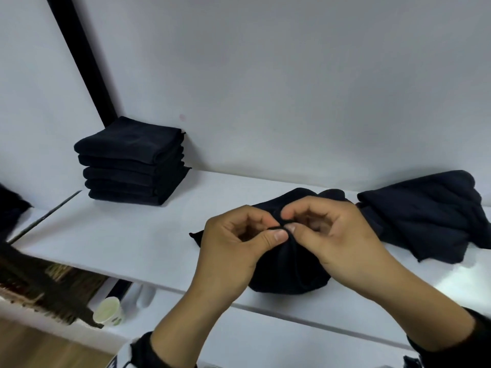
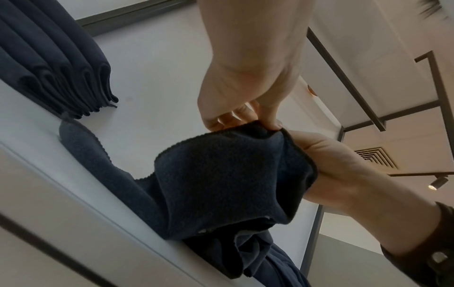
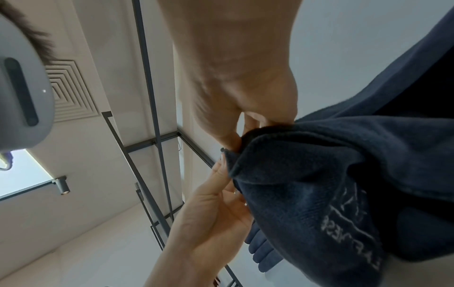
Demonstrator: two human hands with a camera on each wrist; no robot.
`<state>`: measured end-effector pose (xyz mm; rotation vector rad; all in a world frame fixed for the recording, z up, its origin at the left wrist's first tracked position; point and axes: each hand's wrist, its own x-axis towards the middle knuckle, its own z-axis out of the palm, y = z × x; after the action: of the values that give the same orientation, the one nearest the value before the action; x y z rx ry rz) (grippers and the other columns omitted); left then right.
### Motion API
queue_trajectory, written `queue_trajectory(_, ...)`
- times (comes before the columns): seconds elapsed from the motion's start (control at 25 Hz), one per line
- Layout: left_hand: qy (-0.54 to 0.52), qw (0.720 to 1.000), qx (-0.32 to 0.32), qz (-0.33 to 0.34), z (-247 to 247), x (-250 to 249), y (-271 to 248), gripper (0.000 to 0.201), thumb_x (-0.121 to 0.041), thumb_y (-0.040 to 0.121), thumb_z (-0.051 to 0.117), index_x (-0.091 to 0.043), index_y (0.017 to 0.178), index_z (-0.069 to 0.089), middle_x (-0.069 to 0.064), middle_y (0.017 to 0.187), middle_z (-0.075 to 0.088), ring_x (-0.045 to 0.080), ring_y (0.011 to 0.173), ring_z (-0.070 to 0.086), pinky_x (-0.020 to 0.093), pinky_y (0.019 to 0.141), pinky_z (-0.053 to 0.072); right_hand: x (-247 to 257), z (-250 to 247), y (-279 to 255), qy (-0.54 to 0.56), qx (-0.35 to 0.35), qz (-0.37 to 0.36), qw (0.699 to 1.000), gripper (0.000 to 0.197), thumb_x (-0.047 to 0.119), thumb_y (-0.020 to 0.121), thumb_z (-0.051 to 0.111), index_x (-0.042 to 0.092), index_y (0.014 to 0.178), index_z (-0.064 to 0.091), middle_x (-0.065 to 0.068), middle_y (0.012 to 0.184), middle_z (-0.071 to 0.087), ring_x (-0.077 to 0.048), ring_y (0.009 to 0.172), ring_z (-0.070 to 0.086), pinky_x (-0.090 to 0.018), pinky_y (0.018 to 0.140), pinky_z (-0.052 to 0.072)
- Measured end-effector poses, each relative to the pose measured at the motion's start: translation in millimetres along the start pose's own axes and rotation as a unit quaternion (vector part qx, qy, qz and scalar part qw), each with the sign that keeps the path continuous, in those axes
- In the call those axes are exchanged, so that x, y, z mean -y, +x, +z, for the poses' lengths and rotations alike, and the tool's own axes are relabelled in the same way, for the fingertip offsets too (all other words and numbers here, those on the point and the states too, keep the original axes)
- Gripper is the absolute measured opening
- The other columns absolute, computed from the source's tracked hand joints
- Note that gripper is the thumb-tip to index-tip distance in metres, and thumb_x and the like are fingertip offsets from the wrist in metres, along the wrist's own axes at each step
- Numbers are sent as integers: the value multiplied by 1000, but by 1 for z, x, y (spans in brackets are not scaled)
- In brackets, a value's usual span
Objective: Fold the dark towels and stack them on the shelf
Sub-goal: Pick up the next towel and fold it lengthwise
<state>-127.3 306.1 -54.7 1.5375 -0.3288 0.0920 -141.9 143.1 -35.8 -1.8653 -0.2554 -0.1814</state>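
A loose dark towel (image 1: 289, 264) lies bunched at the front of the white shelf (image 1: 127, 235). Both hands meet above it and pinch its top hem. My left hand (image 1: 277, 229) pinches the hem between thumb and forefinger, and my right hand (image 1: 289, 221) does the same right beside it. In the left wrist view the towel (image 2: 221, 184) hangs from the left hand (image 2: 267, 124). In the right wrist view the right hand (image 3: 243, 136) grips the towel (image 3: 319, 184), which shows pale printed lettering. A stack of several folded dark towels (image 1: 130, 163) stands at the back left.
Another loose dark towel (image 1: 425, 213) lies on the shelf to the right. A black post (image 1: 85, 62) rises behind the stack against the pale wall. Below the shelf's left end stands a paper cup (image 1: 109, 312). More dark fabric (image 1: 10, 205) shows at the far left edge.
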Motion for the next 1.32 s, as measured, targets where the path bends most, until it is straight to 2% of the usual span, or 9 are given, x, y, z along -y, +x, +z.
queue_trajectory(0.2, -11, 999, 30, 2, -2, 0, 4, 24, -6, 68, 84, -20, 79, 67, -1, 72, 62, 11, 61, 53, 20, 64, 48, 6, -10, -9, 18, 70, 6, 997, 27, -6, 92, 56, 17, 94, 70, 8, 84, 73, -2, 78, 66, -11, 74, 47)
queue_trajectory(0.32, -12, 997, 71, 6, 0, -4, 6, 32, -7, 70, 82, -28, 93, 77, 5, 76, 69, 20, 62, 59, 25, 69, 53, 5, -18, -12, 26, 81, -15, 996, 18, 1, 92, 62, 17, 94, 68, 0, 84, 69, -5, 81, 64, -14, 75, 48)
queue_trajectory(0.44, 26, 996, 75, 47, 6, -12, 9, 24, -3, 73, 81, -24, 81, 80, 2, 76, 76, 22, 74, 71, 26, 72, 57, 2, -26, -12, 1, 34, -25, 999, 18, -1, 87, 69, 18, 86, 70, 1, 82, 71, -8, 76, 66, -17, 71, 50)
queue_trajectory(0.64, 93, 983, 47, 149, 5, -38, 27, 10, -24, 68, 83, -28, 73, 75, -12, 69, 69, 16, 67, 55, 24, 72, 49, -3, -61, 12, -265, -107, -31, 958, 22, 12, 82, 72, 32, 77, 70, 13, 74, 72, -4, 73, 66, -9, 70, 48)
queue_trajectory(0.8, 90, 974, 28, 205, -9, -60, 37, 8, -33, 70, 77, -30, 77, 73, -14, 74, 71, 24, 72, 59, 28, 73, 51, -5, -102, 47, -333, -153, 51, 929, 10, 18, 85, 71, 28, 81, 71, 9, 83, 73, -7, 76, 66, -26, 83, 53)
queue_trajectory(0.96, 149, 970, 34, 191, -15, -56, 37, 11, -34, 71, 80, -31, 81, 75, -10, 78, 73, 20, 73, 59, 31, 73, 50, 29, -65, 37, -179, -32, -26, 983, 4, 31, 82, 75, 29, 86, 75, 16, 85, 74, 1, 84, 68, -16, 79, 52)
queue_trajectory(1.08, 174, 968, 42, 177, -17, -48, 35, 7, -29, 75, 77, -32, 82, 77, -7, 80, 74, 21, 76, 59, 34, 75, 50, 41, -32, 28, -156, 28, -87, 983, 7, 24, 86, 72, 27, 90, 77, 14, 86, 76, -2, 85, 70, -18, 81, 54)
queue_trajectory(1.2, 185, 966, 42, 177, -24, -48, 32, 11, -29, 75, 76, -36, 83, 76, -12, 79, 72, 15, 75, 57, 22, 74, 48, 38, -26, 33, -171, 31, -94, 980, 12, 19, 87, 72, 30, 88, 77, 15, 82, 75, 0, 80, 69, -14, 78, 52)
queue_trajectory(1.32, 189, 965, 49, 176, -31, -49, 29, 17, -28, 74, 75, -40, 86, 74, -17, 76, 69, 11, 75, 55, 14, 75, 45, 33, -27, 39, -154, 57, -69, 984, 13, 20, 88, 70, 31, 85, 76, 11, 82, 75, -6, 79, 70, -26, 79, 55)
